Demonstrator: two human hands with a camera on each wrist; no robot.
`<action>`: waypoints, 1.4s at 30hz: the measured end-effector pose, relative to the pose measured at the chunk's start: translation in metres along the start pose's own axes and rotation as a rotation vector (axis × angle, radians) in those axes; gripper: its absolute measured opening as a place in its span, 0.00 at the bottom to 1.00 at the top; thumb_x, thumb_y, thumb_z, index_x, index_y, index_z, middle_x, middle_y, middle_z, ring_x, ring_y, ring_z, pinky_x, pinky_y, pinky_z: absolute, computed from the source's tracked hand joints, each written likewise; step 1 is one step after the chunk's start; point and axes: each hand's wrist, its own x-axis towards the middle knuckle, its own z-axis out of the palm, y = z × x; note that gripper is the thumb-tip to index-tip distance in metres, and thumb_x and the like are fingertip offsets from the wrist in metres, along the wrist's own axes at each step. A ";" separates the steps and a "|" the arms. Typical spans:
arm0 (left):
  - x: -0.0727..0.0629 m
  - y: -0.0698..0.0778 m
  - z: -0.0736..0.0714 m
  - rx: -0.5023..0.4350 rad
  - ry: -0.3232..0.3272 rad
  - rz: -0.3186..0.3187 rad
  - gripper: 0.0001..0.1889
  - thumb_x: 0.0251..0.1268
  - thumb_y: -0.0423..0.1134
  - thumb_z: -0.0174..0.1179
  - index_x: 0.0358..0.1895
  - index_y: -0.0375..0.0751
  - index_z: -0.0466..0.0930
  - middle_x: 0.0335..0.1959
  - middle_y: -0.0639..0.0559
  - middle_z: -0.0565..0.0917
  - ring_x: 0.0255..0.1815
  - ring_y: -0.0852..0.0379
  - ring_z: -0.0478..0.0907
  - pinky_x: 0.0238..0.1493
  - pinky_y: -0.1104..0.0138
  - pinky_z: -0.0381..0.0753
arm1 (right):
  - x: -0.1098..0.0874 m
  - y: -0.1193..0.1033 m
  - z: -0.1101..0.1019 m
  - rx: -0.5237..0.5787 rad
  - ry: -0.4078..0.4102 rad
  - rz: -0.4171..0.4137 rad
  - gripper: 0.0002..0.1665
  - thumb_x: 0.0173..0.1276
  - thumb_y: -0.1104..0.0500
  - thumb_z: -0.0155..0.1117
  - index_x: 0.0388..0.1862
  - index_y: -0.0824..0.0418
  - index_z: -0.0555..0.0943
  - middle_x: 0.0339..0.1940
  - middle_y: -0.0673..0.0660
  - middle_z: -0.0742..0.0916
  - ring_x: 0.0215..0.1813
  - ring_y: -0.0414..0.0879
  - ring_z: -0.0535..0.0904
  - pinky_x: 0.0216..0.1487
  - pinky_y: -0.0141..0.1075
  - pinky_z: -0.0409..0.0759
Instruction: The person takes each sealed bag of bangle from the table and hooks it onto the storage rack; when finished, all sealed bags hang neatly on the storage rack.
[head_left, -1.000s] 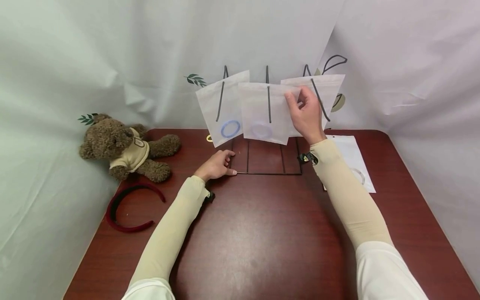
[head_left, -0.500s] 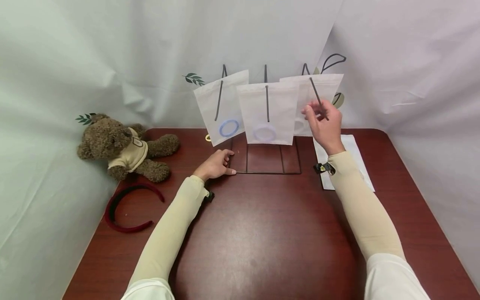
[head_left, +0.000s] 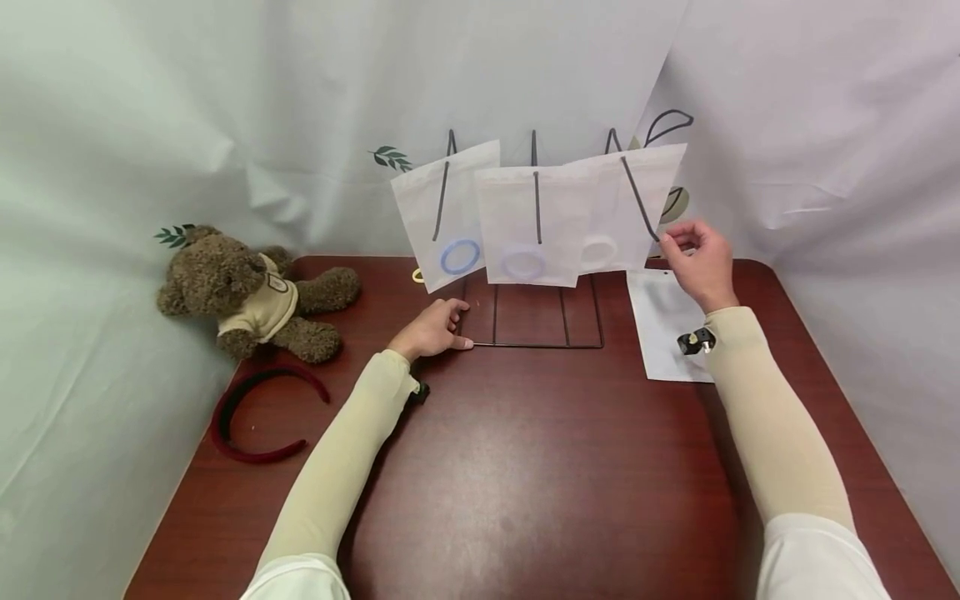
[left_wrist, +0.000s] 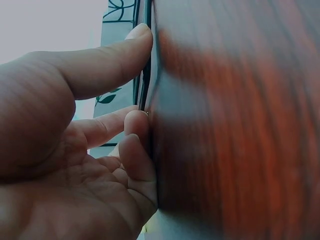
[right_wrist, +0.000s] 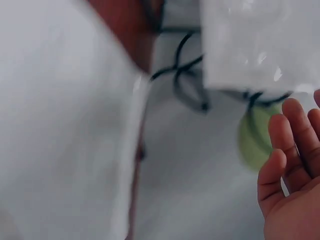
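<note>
Three translucent white zip bags hang from the hooks of a black wire display rack [head_left: 567, 317]. Through the left bag [head_left: 420, 200] a blue ring shows, through the middle bag [head_left: 510, 208] a pale lilac one, through the right bag [head_left: 615, 192] a whitish one. My left hand [head_left: 429, 327] holds the rack's base at its front left corner, thumb [left_wrist: 112, 62] on the bar and other fingers curled beside it. My right hand [head_left: 701, 260] has thumb and forefinger together at the right bag's right edge, by the hook tip; those fingertips lie outside the right wrist view.
A fourth flat white bag [head_left: 660, 317] lies on the table, right of the rack. A brown teddy bear [head_left: 225, 275] sits at the left, above a dark red headband [head_left: 225, 417]. A small yellow ring [head_left: 417, 275] lies behind the left bag. White curtains surround the table.
My right hand has let go of the middle bag's corner and moved right to the right bag's edge. The right bag now overlaps the middle one in front. My left hand stays put.
</note>
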 end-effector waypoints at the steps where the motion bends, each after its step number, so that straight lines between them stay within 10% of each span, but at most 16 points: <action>1: 0.000 0.000 0.000 0.000 0.000 -0.001 0.38 0.67 0.40 0.74 0.77 0.38 0.68 0.57 0.39 0.73 0.54 0.46 0.73 0.61 0.54 0.74 | 0.001 0.006 -0.003 -0.025 -0.010 0.015 0.17 0.73 0.52 0.69 0.47 0.65 0.85 0.30 0.27 0.81 0.36 0.25 0.78 0.42 0.22 0.72; 6: 0.000 -0.001 0.000 -0.002 -0.008 -0.012 0.38 0.68 0.40 0.74 0.78 0.39 0.67 0.59 0.39 0.73 0.55 0.46 0.73 0.62 0.53 0.74 | 0.005 0.030 -0.017 -0.165 -0.130 0.091 0.22 0.74 0.47 0.68 0.53 0.64 0.83 0.41 0.43 0.88 0.44 0.31 0.80 0.46 0.23 0.72; 11: 0.000 -0.001 0.000 -0.002 -0.014 -0.014 0.38 0.68 0.41 0.73 0.78 0.40 0.66 0.60 0.39 0.73 0.56 0.46 0.73 0.62 0.53 0.74 | 0.008 0.048 -0.029 -0.288 -0.344 0.148 0.33 0.76 0.44 0.68 0.65 0.69 0.79 0.62 0.71 0.85 0.64 0.60 0.80 0.62 0.45 0.74; 15: 0.000 0.000 0.001 -0.002 -0.015 -0.014 0.39 0.68 0.40 0.74 0.78 0.39 0.67 0.59 0.39 0.73 0.56 0.45 0.73 0.62 0.53 0.74 | 0.009 0.060 -0.035 -0.339 -0.484 0.207 0.43 0.75 0.42 0.68 0.74 0.71 0.71 0.72 0.76 0.76 0.74 0.71 0.70 0.71 0.62 0.66; 24: 0.000 0.001 0.001 0.005 -0.019 -0.011 0.39 0.67 0.41 0.74 0.78 0.38 0.67 0.59 0.38 0.74 0.56 0.45 0.73 0.62 0.53 0.74 | 0.003 0.076 -0.046 -0.475 -0.698 0.317 0.63 0.68 0.35 0.74 0.84 0.69 0.55 0.81 0.78 0.63 0.79 0.75 0.59 0.78 0.68 0.58; 42: 0.000 0.003 -0.001 0.005 -0.017 -0.010 0.39 0.67 0.40 0.75 0.78 0.38 0.67 0.59 0.38 0.74 0.56 0.44 0.73 0.63 0.52 0.74 | -0.007 0.073 -0.054 -0.553 -0.650 0.254 0.57 0.64 0.40 0.78 0.76 0.74 0.64 0.71 0.79 0.71 0.72 0.76 0.63 0.73 0.69 0.62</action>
